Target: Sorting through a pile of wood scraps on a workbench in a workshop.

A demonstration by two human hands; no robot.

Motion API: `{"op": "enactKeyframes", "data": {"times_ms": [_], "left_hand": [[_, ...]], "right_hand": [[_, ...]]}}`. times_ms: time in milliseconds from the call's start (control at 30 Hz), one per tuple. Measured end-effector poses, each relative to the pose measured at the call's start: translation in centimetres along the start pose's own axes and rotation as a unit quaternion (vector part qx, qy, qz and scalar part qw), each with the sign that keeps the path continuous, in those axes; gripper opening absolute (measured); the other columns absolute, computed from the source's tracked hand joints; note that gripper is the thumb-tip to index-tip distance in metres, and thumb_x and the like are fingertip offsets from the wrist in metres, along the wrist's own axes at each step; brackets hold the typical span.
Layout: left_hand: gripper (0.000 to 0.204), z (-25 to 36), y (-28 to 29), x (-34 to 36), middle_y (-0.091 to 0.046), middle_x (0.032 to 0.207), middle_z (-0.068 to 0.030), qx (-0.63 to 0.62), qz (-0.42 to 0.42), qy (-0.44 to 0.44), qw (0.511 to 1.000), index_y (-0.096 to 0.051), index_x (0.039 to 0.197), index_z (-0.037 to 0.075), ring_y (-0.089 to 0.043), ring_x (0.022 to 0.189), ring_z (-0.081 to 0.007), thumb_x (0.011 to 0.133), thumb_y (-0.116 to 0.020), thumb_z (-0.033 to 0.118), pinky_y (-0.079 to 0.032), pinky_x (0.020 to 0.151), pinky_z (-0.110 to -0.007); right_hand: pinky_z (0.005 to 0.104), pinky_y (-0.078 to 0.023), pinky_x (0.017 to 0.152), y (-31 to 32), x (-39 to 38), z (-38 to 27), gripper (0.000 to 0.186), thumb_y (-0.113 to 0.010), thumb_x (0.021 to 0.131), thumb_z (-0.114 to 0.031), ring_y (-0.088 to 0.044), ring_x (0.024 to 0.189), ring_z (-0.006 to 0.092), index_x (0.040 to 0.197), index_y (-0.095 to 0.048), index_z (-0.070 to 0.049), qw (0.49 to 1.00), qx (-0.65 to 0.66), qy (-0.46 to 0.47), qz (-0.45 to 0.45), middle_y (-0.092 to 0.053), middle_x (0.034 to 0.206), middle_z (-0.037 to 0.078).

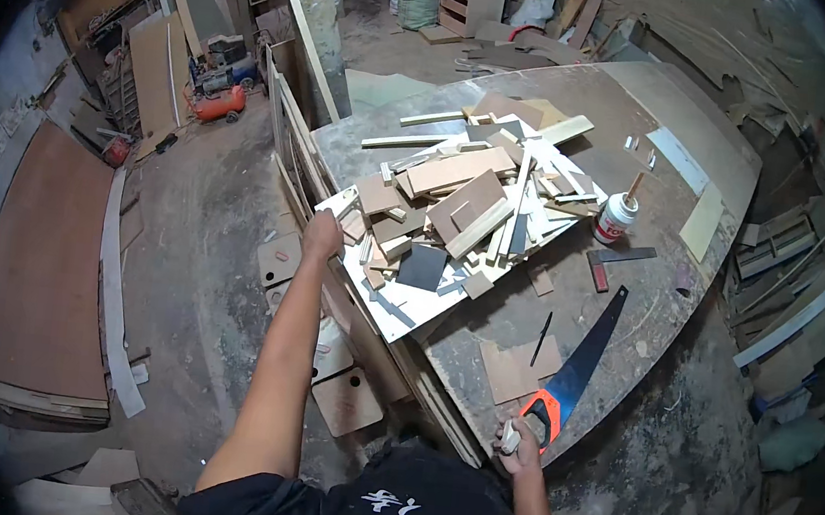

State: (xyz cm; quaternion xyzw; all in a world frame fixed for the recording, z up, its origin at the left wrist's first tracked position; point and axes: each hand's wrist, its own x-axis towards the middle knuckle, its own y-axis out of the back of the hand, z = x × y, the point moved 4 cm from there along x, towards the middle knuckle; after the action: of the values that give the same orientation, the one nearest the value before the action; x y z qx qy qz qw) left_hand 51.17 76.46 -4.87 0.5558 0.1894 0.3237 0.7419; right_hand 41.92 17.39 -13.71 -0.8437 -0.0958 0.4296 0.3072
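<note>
My left hand (324, 234) grips the left edge of a white board (422, 309) on the workbench, its fingers closed on the rim and partly hidden. Heaped over that board are wood offcuts (457, 170): pale strips, brown flat pieces and dark squares. Near the bench's front edge, my right hand (519, 460) is closed around a small pale block (511, 437). Right beside it lies a handsaw (585, 364) with an orange and black handle, its dark blade pointing away to the right. Whether the right fingers touch the saw handle, I cannot tell.
On the workbench (668, 315) stand a white bottle (615, 221) with a stick in it and, nearby, a red-handled square (598, 271). A black pen (543, 338) lies by brown flat pieces (509, 370). Panels (294, 145) lean along the bench's left side. An orange compressor (217, 104) stands farther left.
</note>
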Motion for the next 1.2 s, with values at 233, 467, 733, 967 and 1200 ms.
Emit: {"op": "enactKeyframes", "data": {"times_ms": [233, 467, 733, 967, 1200], "left_hand": [[0.029, -3.3, -2.5, 0.0, -0.059, 0.098, -0.0292, -0.159, -0.004, 0.094, 0.983, -0.051, 0.101, -0.004, -0.056, 0.096, -0.0458, 0.086, -0.042, 0.019, -0.045, 0.083, -0.05], [0.03, -6.7, 0.3, -5.5, -0.057, 0.077, -0.0199, -0.313, 0.13, 0.111, 0.934, -0.054, 0.092, -0.002, -0.058, 0.069, -0.0315, 0.09, -0.038, 0.023, -0.045, 0.062, -0.04], [0.029, 15.7, 0.4, -29.7, -0.056, 0.094, -0.0287, -0.328, -0.211, -0.128, 0.912, -0.048, 0.103, -0.006, -0.053, 0.09, -0.046, 0.09, -0.044, 0.019, -0.042, 0.081, -0.049], [0.039, 20.2, 1.9, -35.8, -0.058, 0.097, -0.024, -0.292, -0.217, -0.199, 0.91, -0.051, 0.117, 0.0, -0.056, 0.092, -0.0405, 0.087, -0.053, 0.023, -0.045, 0.082, -0.045], [0.022, 10.5, 4.5, -18.0, -0.065, 0.086, -0.0202, -0.242, 0.139, 0.001, 0.96, -0.062, 0.089, -0.001, -0.062, 0.081, -0.0355, 0.081, -0.054, 0.017, -0.048, 0.072, -0.042]], "right_hand": [[0.0328, -0.046, 0.051, -0.6, 0.0, 0.7, 0.019, -0.055, 0.086, -0.015, -0.056, 0.069, 0.0212, 0.102, -0.046, -0.011, 1.0, 0.003, 0.0, 0.02, -0.058, 0.09, 0.01], [0.0343, -0.051, 0.053, -2.5, 2.1, 2.6, 0.02, -0.055, 0.087, -0.017, -0.06, 0.07, 0.0212, 0.104, -0.05, -0.008, 0.999, -0.029, -0.016, -0.032, -0.061, 0.09, 0.01], [0.0283, -0.05, 0.05, -12.3, 1.3, -0.5, 0.043, -0.06, 0.087, -0.028, -0.057, 0.067, 0.014, 0.121, -0.044, -0.01, 0.987, -0.048, 0.063, -0.142, -0.058, 0.093, 0.009], [0.0276, -0.049, 0.051, -10.0, 3.6, 0.2, 0.024, -0.057, 0.087, -0.029, -0.057, 0.06, 0.0173, 0.097, -0.055, -0.008, 0.986, -0.132, 0.093, -0.035, -0.059, 0.087, 0.009], [0.0339, -0.049, 0.051, -4.1, -0.3, -1.9, 0.026, -0.058, 0.082, -0.03, -0.058, 0.063, 0.02, 0.092, -0.057, -0.007, 0.996, -0.083, 0.011, -0.021, -0.061, 0.083, 0.009]]}}
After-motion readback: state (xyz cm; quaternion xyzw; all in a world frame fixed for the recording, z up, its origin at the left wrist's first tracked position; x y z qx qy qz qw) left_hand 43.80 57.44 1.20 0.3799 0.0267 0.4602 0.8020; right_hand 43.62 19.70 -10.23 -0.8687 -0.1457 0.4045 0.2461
